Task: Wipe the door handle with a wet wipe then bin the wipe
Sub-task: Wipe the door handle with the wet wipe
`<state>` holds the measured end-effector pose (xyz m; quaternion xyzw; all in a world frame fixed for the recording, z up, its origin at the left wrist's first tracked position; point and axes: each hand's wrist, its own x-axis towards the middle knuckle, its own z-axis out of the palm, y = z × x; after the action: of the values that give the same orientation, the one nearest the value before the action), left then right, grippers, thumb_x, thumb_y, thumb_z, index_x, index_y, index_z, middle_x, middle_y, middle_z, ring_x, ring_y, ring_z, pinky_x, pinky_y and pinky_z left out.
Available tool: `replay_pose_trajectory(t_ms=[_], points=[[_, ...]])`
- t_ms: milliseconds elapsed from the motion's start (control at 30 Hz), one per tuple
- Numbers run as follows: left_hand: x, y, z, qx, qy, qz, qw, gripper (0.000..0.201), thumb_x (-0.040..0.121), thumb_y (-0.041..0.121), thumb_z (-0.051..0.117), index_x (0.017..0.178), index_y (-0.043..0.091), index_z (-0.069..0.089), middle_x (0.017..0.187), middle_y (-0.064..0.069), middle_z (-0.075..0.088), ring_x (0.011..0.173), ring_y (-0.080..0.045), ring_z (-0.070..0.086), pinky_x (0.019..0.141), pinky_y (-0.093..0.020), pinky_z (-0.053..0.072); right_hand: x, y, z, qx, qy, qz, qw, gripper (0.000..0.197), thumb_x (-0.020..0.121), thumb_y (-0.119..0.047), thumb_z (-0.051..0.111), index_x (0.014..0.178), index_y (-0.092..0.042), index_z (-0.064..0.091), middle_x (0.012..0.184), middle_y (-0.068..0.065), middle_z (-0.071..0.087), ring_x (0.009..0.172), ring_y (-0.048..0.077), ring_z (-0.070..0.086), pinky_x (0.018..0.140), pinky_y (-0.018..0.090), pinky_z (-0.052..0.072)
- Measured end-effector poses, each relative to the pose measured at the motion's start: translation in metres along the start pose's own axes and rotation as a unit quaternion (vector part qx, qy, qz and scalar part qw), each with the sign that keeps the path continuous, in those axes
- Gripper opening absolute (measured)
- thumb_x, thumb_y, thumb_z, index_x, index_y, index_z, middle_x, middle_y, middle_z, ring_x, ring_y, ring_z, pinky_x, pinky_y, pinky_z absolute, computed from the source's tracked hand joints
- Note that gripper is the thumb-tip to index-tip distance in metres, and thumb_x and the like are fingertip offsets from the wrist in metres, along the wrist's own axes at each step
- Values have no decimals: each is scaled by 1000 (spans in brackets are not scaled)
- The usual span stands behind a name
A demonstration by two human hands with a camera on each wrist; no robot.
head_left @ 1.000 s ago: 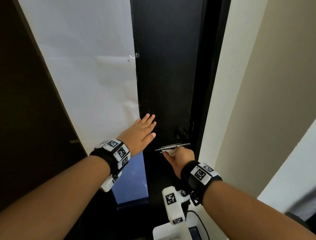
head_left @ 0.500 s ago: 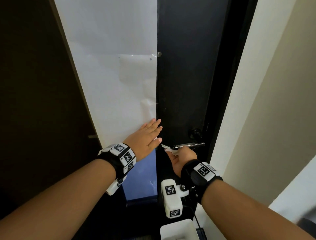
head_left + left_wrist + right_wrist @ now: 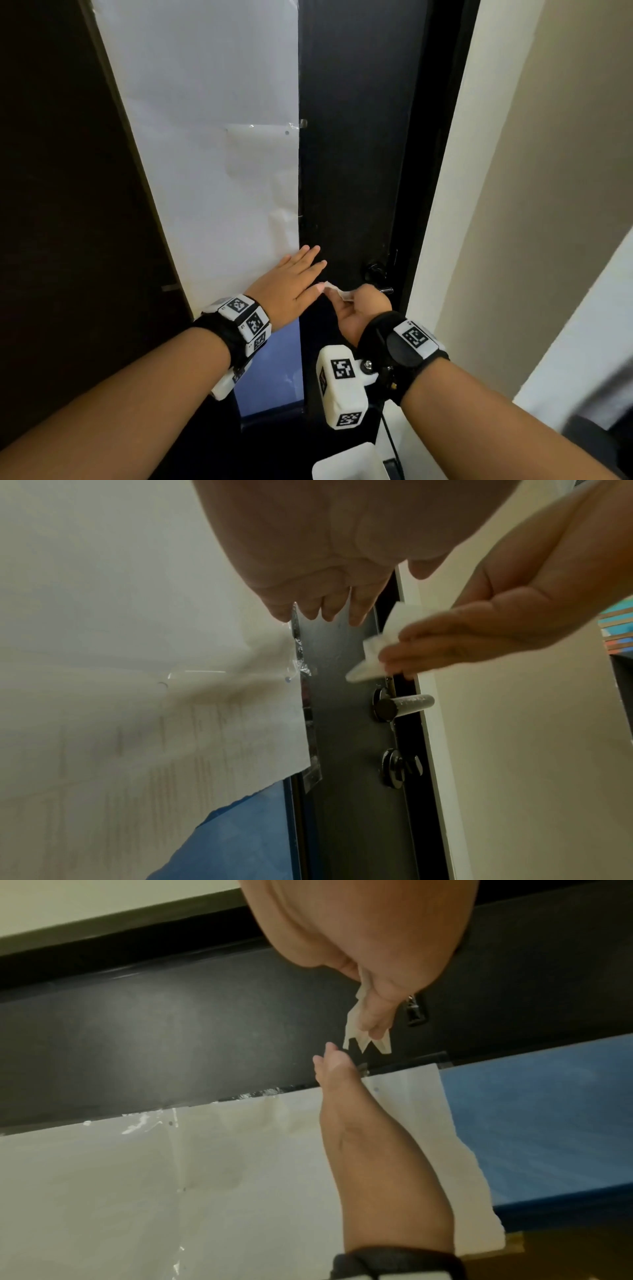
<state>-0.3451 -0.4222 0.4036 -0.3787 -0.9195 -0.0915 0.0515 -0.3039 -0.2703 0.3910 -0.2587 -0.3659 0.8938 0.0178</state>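
Left hand [image 3: 291, 281] flat, fingers straight and together, pointing to 1 o'clock, pressed on the paper [image 3: 212, 171] edge and door [image 3: 349, 154], holding nothing. Right hand [image 3: 363, 308] just at its 3 o'clock, palm up, fingers curled, pinching the wipe [image 3: 337, 293]. Wipe sticks out toward 10 o'clock, near the left thumb. Handle [image 3: 405, 706] just below the right hand in the left wrist view, apart from the wipe.

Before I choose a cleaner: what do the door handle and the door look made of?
Door handle: probably metal, a satin grey round bar with a faint sheen. Door: matte dark surface, perhaps painted wood or laminate; the pictures leave that open.
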Motion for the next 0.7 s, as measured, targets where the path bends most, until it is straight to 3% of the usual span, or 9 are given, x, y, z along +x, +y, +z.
replay_pose_trajectory(t_ms=[100, 133, 200, 267, 400, 500, 567, 633, 700], points=[[0, 3, -3, -14, 4, 1, 1000, 55, 100, 41, 23, 150, 20, 15, 161, 2, 0, 146, -8, -9, 118, -27, -2, -15, -19, 2, 46, -3, -6, 999, 16, 94, 8, 38, 92, 5, 53, 94, 26, 59, 103, 39, 61, 90, 41, 53], [0, 4, -4, -18, 7, 0, 1000, 55, 100, 41, 24, 150, 20, 14, 161, 3, 0, 146, -8, -9, 118, -27, -3, -22, -26, 4, 67, 2, -13, 998, 15, 93, 7, 41, 88, 2, 54, 88, 22, 59, 96, 37, 62, 86, 40, 53], [-1, 5, -6, -24, 17, 1, 1000, 55, 100, 41, 24, 150, 20, 13, 161, 3, 0, 146, -8, -8, 118, -28, -2, -27, -32, -2, 36, 4, -40, 999, 10, 93, 3, 47, 97, 0, 56, 90, 19, 60, 89, 33, 64, 82, 39, 54], [-1, 6, -7, -24, 20, 0, 1000, 56, 100, 42, 25, 150, 20, 13, 161, 3, 1, 146, -8, -7, 119, -30, 0, -27, -35, -14, -1, 14, -50, 999, 19, 93, -2, 50, 112, -2, 54, 98, 19, 60, 95, 34, 63, 75, 38, 56], [0, 10, -6, -16, 17, -4, 1000, 56, 99, 40, 34, 149, 19, 22, 160, 0, 13, 147, -12, 3, 118, -31, 8, -23, -37, -47, -157, 34, -121, 980, 25, 90, -2, 54, 114, 0, 58, 109, 15, 61, 94, 30, 63, 66, 34, 57], [-2, 18, 0, -40, 34, -21, 998, 48, 96, 36, 44, 140, 18, 42, 145, -4, 46, 136, -20, 38, 111, -35, 32, -19, -31, -73, -315, 42, -179, 931, 7, 90, -7, 58, 89, -8, 65, 98, 13, 67, 90, 26, 67, 71, 37, 60], [-4, 27, 11, -60, 60, -32, 996, 35, 93, 35, 48, 124, 20, 58, 114, -3, 65, 105, -22, 60, 90, -37, 50, -11, -25, -87, -423, 43, -208, 881, 10, 89, -12, 60, 81, -15, 66, 92, 9, 68, 88, 24, 67, 73, 38, 60], [-5, 35, 29, -72, 73, -38, 994, 25, 91, 33, 50, 108, 22, 65, 91, 2, 67, 83, -19, 62, 73, -36, 52, -3, -19, -99, -502, 38, -227, 834, 10, 86, -15, 61, 80, -20, 68, 85, 3, 68, 83, 20, 67, 72, 38, 60], [-6, 44, 54, -97, 58, -49, 992, 23, 90, 33, 51, 101, 21, 67, 84, 3, 68, 75, -17, 61, 69, -37, 53, 4, -11, -111, -562, 21, -228, 794, 11, 86, -17, 58, 83, -18, 69, 83, 2, 68, 75, 15, 64, 63, 27, 55]])
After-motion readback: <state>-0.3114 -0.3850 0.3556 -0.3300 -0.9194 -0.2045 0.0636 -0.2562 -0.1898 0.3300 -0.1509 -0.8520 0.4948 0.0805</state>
